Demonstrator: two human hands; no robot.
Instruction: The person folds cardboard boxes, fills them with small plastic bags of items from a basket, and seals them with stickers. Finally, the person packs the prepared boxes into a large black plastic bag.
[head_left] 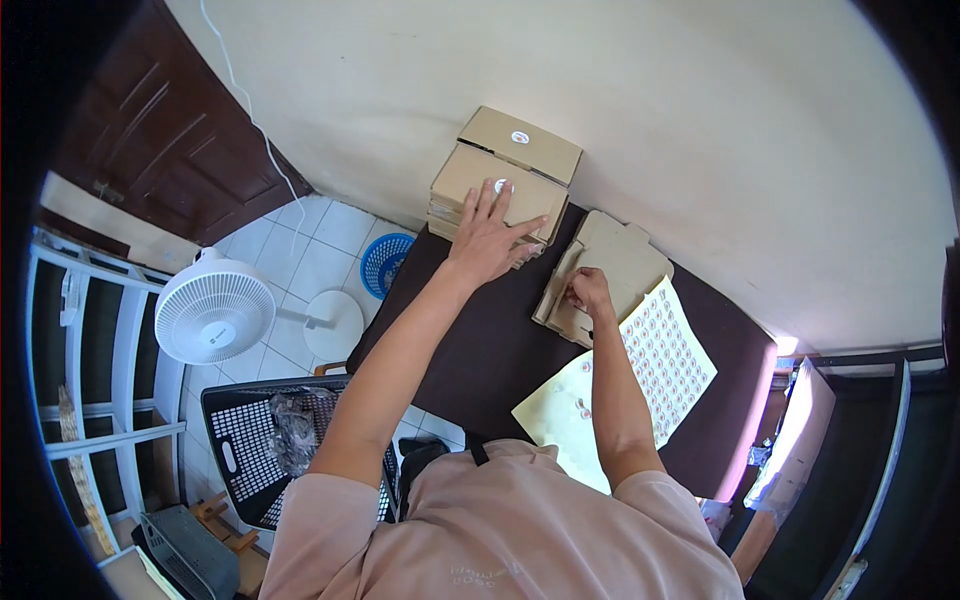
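My left hand [487, 238] lies with its fingers spread on the top of a stack of closed cardboard boxes [515, 207], near a round white sticker [503, 186]. To its right, my right hand [588, 289] is closed, its fingers curled at the folded edge of a partly folded cardboard box [610, 250]. The fingertips there are partly hidden. A sheet of round printed stickers [665, 350] lies under my right forearm, with some stickers gone from its left part. Behind the stack's front boxes stands another cardboard box [545, 143] with a white sticker.
The dark-covered table [430, 350] stands against a pale wall. On the floor to the left are a white fan [215, 310], a blue basket [385, 262] and a black crate [240, 440] holding clear plastic. A brown door [150, 120] is at the far left.
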